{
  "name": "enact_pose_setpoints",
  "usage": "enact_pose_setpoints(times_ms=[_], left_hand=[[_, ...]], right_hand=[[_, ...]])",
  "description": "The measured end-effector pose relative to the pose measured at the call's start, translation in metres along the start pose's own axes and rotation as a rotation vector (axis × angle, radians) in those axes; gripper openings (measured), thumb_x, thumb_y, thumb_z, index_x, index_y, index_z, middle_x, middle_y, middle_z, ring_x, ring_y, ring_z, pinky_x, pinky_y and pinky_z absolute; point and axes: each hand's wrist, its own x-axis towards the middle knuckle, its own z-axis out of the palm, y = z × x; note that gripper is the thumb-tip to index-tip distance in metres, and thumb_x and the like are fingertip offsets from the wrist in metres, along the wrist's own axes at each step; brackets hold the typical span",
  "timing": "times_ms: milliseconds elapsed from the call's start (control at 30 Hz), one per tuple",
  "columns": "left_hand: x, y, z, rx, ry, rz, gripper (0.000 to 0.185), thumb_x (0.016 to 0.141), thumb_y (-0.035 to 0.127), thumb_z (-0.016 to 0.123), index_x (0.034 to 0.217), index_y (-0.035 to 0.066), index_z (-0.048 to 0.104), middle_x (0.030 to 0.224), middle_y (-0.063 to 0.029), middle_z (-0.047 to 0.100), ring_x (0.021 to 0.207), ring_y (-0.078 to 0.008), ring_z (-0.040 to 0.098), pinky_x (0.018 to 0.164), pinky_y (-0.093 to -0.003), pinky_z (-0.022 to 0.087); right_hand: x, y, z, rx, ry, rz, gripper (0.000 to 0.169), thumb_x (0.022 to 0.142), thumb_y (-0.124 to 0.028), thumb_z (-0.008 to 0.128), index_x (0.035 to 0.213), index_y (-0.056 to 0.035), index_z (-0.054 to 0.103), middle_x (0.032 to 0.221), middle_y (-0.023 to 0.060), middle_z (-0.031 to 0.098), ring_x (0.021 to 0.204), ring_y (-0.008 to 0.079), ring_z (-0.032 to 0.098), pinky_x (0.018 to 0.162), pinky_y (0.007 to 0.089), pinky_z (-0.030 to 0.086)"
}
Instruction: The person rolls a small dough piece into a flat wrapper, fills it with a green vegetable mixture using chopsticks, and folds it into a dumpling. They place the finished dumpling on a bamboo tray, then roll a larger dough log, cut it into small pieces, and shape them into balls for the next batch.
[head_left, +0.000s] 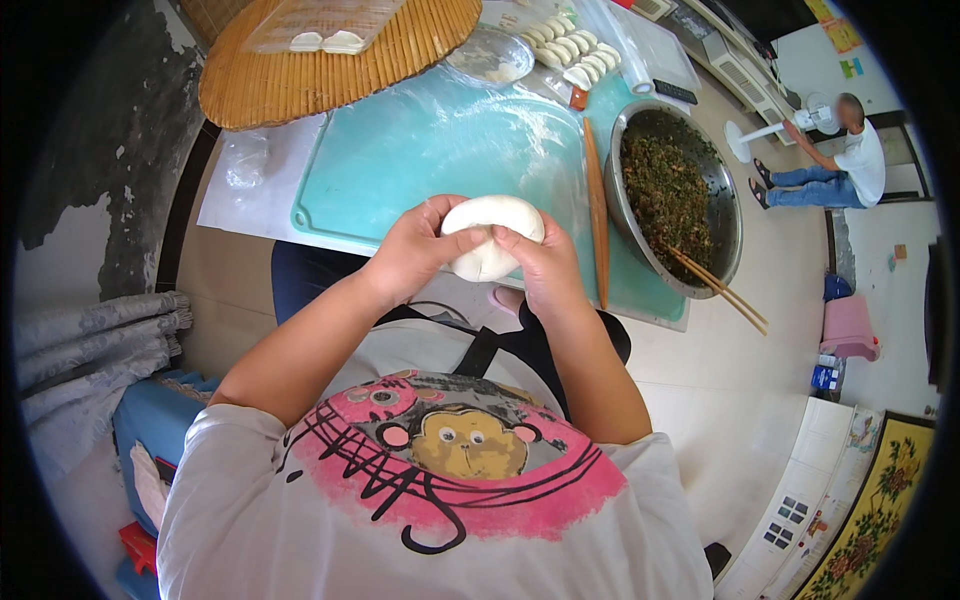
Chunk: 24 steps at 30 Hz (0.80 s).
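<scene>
Between my left hand (420, 247) and my right hand (544, 259) is a thick lump of white dough (493, 217), held above the near edge of a floured turquoise mat (420, 157). Both thumbs press into its middle, and the fingers behind it are mostly hidden. To the right on the mat lies a wooden rolling pin (596, 217). Beside it stands a metal bowl (733, 217) of chopped green filling (667, 195), with a pair of wooden chopsticks (720, 289) resting over its rim.
A round bamboo tray (270, 86) at the back left bears a plastic container (330, 22) with dumplings. Behind the mat are a bowl with flour (491, 56), rows of dumplings (574, 49) and a roll of plastic film (626, 60). A seated person (859, 157) touches a fan further right.
</scene>
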Motion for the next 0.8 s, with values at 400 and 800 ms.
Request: enact_pose_setpoints(times_ms=[400, 800], left_hand=[[0.001, -0.010, 0.010, 0.410, 0.130, 0.171, 0.023, 0.074, 0.010, 0.063, 0.092, -0.002, 0.056, 0.085, -0.0097, 0.060, 0.076, -0.0151, 0.057, 0.069, -0.0269, 0.046], [0.008, 0.003, -0.005, 0.033, -0.021, -0.047, 0.035, 0.072, -0.003, 0.055, 0.105, 0.004, 0.047, 0.093, -0.0100, 0.057, 0.084, -0.0212, 0.057, 0.072, -0.0300, 0.046]], right_hand=[[-0.017, 0.011, -0.001, -0.152, 0.112, -0.205, 0.028, 0.082, -0.009, 0.064, 0.106, 0.0001, 0.052, 0.097, 0.0060, 0.059, 0.087, 0.0105, 0.055, 0.073, 0.0250, 0.045], [-0.022, 0.002, -0.010, 0.071, -0.017, -0.015, 0.032, 0.075, -0.010, 0.065, 0.104, -0.0003, 0.053, 0.095, 0.0076, 0.058, 0.090, 0.0141, 0.054, 0.080, 0.0279, 0.043]])
